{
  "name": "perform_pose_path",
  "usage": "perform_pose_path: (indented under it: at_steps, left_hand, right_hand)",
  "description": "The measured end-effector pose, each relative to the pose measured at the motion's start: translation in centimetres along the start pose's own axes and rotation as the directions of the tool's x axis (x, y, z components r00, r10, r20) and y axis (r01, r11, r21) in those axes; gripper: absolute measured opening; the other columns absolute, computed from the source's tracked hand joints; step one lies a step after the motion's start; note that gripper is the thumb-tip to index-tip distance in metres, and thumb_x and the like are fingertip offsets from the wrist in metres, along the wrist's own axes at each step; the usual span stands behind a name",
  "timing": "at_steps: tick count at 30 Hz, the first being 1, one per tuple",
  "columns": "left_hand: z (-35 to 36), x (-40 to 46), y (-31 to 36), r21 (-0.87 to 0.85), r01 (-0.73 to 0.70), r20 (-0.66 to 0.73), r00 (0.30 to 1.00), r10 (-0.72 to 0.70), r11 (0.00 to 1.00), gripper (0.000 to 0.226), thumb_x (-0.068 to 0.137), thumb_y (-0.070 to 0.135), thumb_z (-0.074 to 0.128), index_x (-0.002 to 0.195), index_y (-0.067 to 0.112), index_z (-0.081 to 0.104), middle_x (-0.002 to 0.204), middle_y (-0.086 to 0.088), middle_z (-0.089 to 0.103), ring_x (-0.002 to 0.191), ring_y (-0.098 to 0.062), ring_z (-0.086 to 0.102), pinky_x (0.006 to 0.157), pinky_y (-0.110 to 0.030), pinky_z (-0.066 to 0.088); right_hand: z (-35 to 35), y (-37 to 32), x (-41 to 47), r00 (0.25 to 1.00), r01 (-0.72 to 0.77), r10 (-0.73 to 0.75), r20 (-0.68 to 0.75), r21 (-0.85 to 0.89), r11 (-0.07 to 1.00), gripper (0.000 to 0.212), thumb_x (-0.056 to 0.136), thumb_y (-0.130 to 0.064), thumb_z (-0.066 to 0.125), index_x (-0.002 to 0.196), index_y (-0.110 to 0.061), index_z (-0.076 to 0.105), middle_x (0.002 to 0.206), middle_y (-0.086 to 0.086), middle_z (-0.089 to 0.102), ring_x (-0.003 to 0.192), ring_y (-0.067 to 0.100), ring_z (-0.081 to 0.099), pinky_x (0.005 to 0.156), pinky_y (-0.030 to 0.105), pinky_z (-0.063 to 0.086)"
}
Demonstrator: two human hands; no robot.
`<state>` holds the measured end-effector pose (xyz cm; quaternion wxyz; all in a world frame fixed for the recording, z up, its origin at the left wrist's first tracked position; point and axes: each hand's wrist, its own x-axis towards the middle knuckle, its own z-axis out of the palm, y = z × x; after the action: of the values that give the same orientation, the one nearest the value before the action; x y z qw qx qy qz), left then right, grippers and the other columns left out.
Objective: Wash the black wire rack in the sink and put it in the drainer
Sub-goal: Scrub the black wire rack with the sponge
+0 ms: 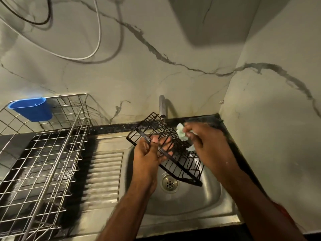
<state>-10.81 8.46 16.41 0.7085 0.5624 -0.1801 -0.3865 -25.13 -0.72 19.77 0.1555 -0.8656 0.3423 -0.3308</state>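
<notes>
The black wire rack (pixel 180 161) is held tilted over the steel sink (pixel 196 204), its upper end near the tap (pixel 162 106). My left hand (pixel 149 153) grips the rack's near edge bar, thumb on top and fingers underneath. My right hand (pixel 206 141) pinches a pale green scrub cloth (pixel 181 133) against the rack's wires. The silver wire drainer (pixel 52 153) stands on the counter to the left of the sink.
A blue plastic cup holder (pixel 33 109) hangs on the drainer's back rim. The ribbed draining board (pixel 104 171) lies between drainer and sink. The drain (pixel 169 183) sits under the rack. Marble walls close in behind and at the right; cables hang at upper left.
</notes>
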Motion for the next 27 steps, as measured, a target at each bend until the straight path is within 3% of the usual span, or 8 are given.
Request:
perform_pose_path:
  at_steps: [3, 7, 9, 11, 12, 16, 20, 27]
  left_hand:
    - [0.5, -0.5, 0.3, 0.061, -0.063, 0.048, 0.997, 0.060, 0.996, 0.020, 0.105, 0.022, 0.051, 0.114, 0.007, 0.061, 0.103, -0.011, 0.078, 0.096, -0.029, 0.076, 0.075, -0.040, 0.063]
    - [0.5, -0.7, 0.8, 0.093, -0.103, 0.068, 0.993, 0.097, 0.990, 0.022, 0.106, 0.022, 0.051, 0.114, 0.006, 0.063, 0.086, -0.001, 0.077, 0.079, -0.014, 0.074, 0.061, -0.025, 0.057]
    - [0.4, -0.7, 1.0, 0.071, -0.091, 0.071, 0.994, 0.086, 0.993, 0.021, 0.105, 0.023, 0.052, 0.115, 0.008, 0.062, 0.093, -0.004, 0.078, 0.084, -0.020, 0.076, 0.063, -0.025, 0.058]
    - [0.4, -0.8, 1.1, 0.038, -0.083, 0.089, 0.993, 0.079, 0.996, 0.025, 0.103, 0.025, 0.053, 0.119, 0.007, 0.060, 0.105, -0.011, 0.077, 0.094, -0.028, 0.077, 0.069, -0.032, 0.061]
    - [0.5, -0.8, 1.1, 0.027, -0.081, 0.095, 0.992, 0.078, 0.996, 0.026, 0.102, 0.025, 0.054, 0.120, 0.006, 0.059, 0.106, -0.011, 0.077, 0.095, -0.030, 0.076, 0.070, -0.034, 0.062]
    - [0.7, -1.2, 1.7, -0.043, -0.077, 0.115, 0.990, 0.082, 0.996, 0.028, 0.103, 0.021, 0.053, 0.122, 0.001, 0.057, 0.106, -0.014, 0.077, 0.096, -0.032, 0.076, 0.072, -0.037, 0.064]
    - [1.1, -1.4, 1.9, -0.068, -0.086, 0.131, 0.987, 0.094, 0.994, 0.028, 0.102, 0.022, 0.055, 0.122, 0.003, 0.059, 0.102, -0.014, 0.076, 0.090, -0.029, 0.077, 0.073, -0.037, 0.063]
    - [1.1, -1.8, 1.9, 0.000, -0.137, 0.198, 0.971, 0.134, 0.991, 0.024, 0.105, 0.023, 0.052, 0.121, 0.006, 0.059, 0.113, -0.014, 0.075, 0.102, -0.033, 0.075, 0.082, -0.045, 0.063]
  right_hand:
    - [1.5, 0.0, -0.2, 0.978, 0.119, -0.124, 0.171, 0.036, 0.992, 0.042, 0.097, -0.007, 0.057, 0.134, -0.026, 0.060, 0.150, -0.013, 0.047, 0.131, -0.001, 0.047, 0.101, 0.002, 0.029]
    - [2.4, -0.4, -1.3, 0.900, 0.151, -0.207, 0.385, 0.171, 0.974, 0.079, 0.096, 0.009, 0.044, 0.158, -0.027, 0.011, 0.165, -0.019, -0.004, 0.150, -0.004, -0.004, 0.114, 0.007, 0.006]
    - [2.5, -0.1, -1.7, 0.895, 0.178, -0.211, 0.393, 0.119, 0.977, 0.098, 0.090, 0.017, 0.042, 0.155, -0.040, -0.003, 0.163, -0.023, -0.012, 0.150, -0.002, 0.003, 0.115, 0.014, 0.024]
    - [2.2, 0.1, -1.6, 0.947, 0.156, -0.164, 0.275, 0.053, 0.986, 0.100, 0.091, 0.014, 0.046, 0.155, -0.047, -0.001, 0.165, -0.021, 0.005, 0.129, 0.008, 0.052, 0.086, 0.024, 0.056]
    - [2.0, 0.1, -1.5, 0.973, 0.147, -0.154, 0.172, 0.056, 0.988, 0.091, 0.094, 0.009, 0.050, 0.157, -0.043, 0.010, 0.164, -0.018, 0.018, 0.110, 0.012, 0.064, 0.075, 0.026, 0.059]
    - [2.0, 1.1, -1.0, 0.973, 0.197, -0.186, -0.138, 0.075, 0.977, 0.039, 0.097, -0.016, 0.058, 0.136, -0.016, 0.058, 0.151, -0.002, 0.046, 0.129, 0.010, 0.051, 0.098, 0.029, 0.052]
    - [2.0, 0.8, -1.5, 0.952, 0.271, -0.262, -0.159, 0.040, 0.962, 0.039, 0.096, -0.017, 0.054, 0.134, -0.012, 0.061, 0.133, 0.005, 0.059, 0.121, 0.019, 0.054, 0.093, 0.043, 0.051]
    - [1.4, -1.2, -1.4, 0.974, 0.205, -0.198, -0.114, 0.060, 0.977, 0.034, 0.094, -0.014, 0.051, 0.125, -0.010, 0.065, 0.116, 0.002, 0.063, 0.104, 0.006, 0.058, 0.086, 0.014, 0.049]
